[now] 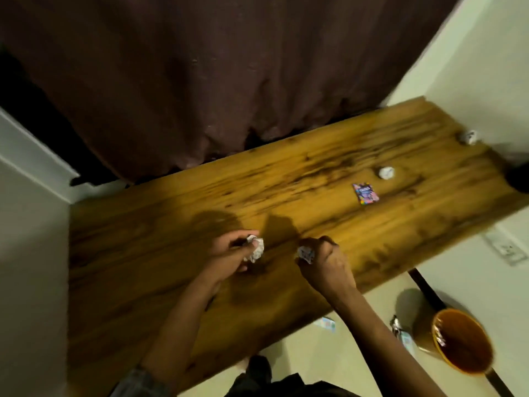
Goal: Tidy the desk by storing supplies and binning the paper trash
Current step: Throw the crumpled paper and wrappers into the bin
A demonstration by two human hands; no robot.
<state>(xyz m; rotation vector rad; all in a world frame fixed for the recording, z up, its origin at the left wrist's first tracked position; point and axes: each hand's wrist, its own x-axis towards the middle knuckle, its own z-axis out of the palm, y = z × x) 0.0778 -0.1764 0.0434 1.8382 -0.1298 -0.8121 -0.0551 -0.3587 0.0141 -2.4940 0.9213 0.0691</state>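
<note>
Over the near part of the wooden desk, my left hand grips a crumpled white paper ball. Close to its right, my right hand curls around a second crumpled paper ball. Two more paper balls lie loose on the desk, one at the middle right and one near the far right corner. A small colourful packet lies flat between them and my hands.
An orange-brown bin stands on the floor at the lower right, beside a dark desk leg. Small items and a wrapper lie on the floor near it. A dark curtain hangs behind the desk.
</note>
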